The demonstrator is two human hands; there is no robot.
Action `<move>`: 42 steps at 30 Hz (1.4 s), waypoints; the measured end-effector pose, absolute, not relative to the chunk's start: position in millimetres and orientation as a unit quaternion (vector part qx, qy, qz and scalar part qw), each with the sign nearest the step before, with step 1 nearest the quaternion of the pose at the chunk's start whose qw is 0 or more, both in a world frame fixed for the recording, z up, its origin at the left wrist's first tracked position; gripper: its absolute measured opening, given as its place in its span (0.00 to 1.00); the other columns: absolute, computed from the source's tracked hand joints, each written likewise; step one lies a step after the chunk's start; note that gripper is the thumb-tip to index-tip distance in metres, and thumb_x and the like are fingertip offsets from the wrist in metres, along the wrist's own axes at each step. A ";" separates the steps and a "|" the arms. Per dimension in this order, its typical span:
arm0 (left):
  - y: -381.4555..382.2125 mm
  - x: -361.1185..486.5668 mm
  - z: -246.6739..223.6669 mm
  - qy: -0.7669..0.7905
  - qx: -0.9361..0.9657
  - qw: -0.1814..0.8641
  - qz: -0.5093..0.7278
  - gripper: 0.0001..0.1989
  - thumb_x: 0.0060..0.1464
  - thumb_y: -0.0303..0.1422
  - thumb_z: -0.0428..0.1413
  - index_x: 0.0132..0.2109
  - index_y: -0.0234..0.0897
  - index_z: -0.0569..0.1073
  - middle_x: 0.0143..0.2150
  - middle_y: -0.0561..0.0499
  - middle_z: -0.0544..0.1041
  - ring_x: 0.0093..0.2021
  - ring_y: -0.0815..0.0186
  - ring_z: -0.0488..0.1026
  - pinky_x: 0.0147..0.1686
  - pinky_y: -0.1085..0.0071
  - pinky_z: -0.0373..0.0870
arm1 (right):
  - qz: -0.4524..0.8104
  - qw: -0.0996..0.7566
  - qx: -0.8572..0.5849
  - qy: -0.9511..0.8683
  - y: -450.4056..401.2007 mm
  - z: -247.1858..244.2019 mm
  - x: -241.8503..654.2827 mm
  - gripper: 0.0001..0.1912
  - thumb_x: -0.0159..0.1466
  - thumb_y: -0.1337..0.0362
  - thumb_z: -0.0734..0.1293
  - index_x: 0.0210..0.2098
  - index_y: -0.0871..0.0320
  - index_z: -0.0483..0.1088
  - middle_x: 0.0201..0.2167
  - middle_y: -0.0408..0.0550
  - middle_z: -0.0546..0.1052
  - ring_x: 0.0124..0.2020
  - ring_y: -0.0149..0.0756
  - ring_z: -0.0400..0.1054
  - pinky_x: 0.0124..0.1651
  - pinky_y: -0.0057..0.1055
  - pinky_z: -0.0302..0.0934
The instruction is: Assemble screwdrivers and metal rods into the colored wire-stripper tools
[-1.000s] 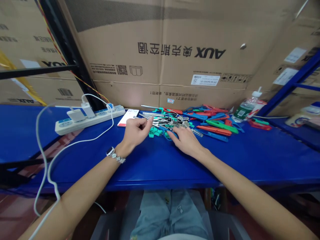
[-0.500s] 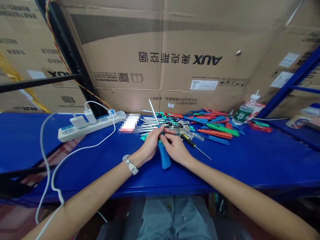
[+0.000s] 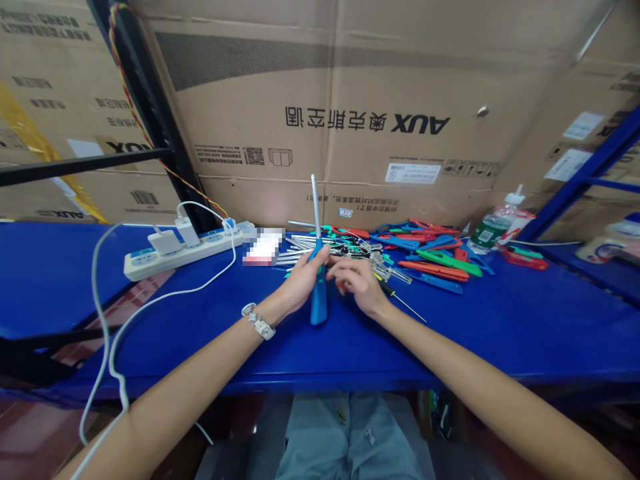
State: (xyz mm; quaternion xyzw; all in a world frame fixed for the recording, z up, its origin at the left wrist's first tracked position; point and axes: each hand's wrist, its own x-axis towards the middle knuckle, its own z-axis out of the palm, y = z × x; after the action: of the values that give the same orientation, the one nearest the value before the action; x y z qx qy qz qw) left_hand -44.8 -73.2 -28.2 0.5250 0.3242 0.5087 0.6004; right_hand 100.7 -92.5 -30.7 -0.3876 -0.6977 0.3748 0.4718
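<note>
My left hand is closed around a long-nosed lighter with a blue handle. Its metal tube points up and away from me, and the handle's lower end sticks out below my fingers. Just to the right, my right hand hovers with its fingers loosely bent and apart; nothing shows in it. Behind both hands lies a heap of metal tubes mixed with teal and clear parts. A screwdriver with a black and yellow handle lies partly hidden behind my right hand.
Red, blue and green plastic shells are piled at the right, near a plastic bottle. At the left, a white power strip carries plugs, with a loose white cable. Cardboard boxes stand behind the blue table.
My right hand has come off the lighter and moved slightly right, its fingers loosening. The lighter, still in my left hand, has turned more upright. The view has shifted a little.
</note>
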 end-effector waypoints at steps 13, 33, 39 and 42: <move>-80.5 -72.3 -16.0 0.371 0.768 0.367 0.372 0.15 0.64 0.47 0.53 0.37 0.40 0.72 0.26 0.52 0.72 0.25 0.66 0.66 0.29 0.67 0.69 | 0.390 0.603 -0.363 -0.594 -64.0 4.6 92.1 0.27 0.59 0.35 0.67 0.33 0.54 0.67 0.19 0.37 0.64 0.17 0.27 0.53 0.20 0.28 0.46; -75.0 -75.6 -17.6 0.393 0.853 0.169 0.299 0.19 0.70 0.42 0.44 0.50 0.34 0.74 0.41 0.43 0.80 0.41 0.58 0.77 0.44 0.63 0.73 | 0.439 0.598 -0.314 -0.592 -68.5 -7.5 98.1 0.26 0.54 0.39 0.74 0.31 0.54 0.66 0.19 0.39 0.72 0.14 0.29 0.63 0.14 0.26 0.53; -78.1 -85.4 -12.8 0.456 0.863 0.067 0.207 0.22 0.70 0.46 0.43 0.53 0.35 0.72 0.33 0.45 0.78 0.31 0.58 0.75 0.33 0.65 0.68 | 0.438 0.492 -0.355 -0.663 -67.5 -11.1 122.0 0.15 0.60 0.50 0.69 0.34 0.55 0.69 0.22 0.42 0.74 0.19 0.32 0.63 0.21 0.29 0.54; -76.5 -90.2 -11.8 0.472 0.863 0.009 0.181 0.23 0.72 0.46 0.41 0.60 0.36 0.68 0.32 0.46 0.78 0.31 0.56 0.76 0.32 0.65 0.66 | 0.287 0.388 -0.448 -0.753 -70.4 -18.1 135.8 0.08 0.59 0.59 0.67 0.29 0.57 0.71 0.24 0.45 0.75 0.27 0.37 0.67 0.31 0.33 0.59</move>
State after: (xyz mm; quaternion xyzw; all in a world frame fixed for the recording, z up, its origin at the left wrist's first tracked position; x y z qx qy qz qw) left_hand -90.2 -76.5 -11.8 0.8626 0.4722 0.1814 0.0095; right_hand 135.8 -70.4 -18.1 -0.4482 -0.7526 0.2866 0.3880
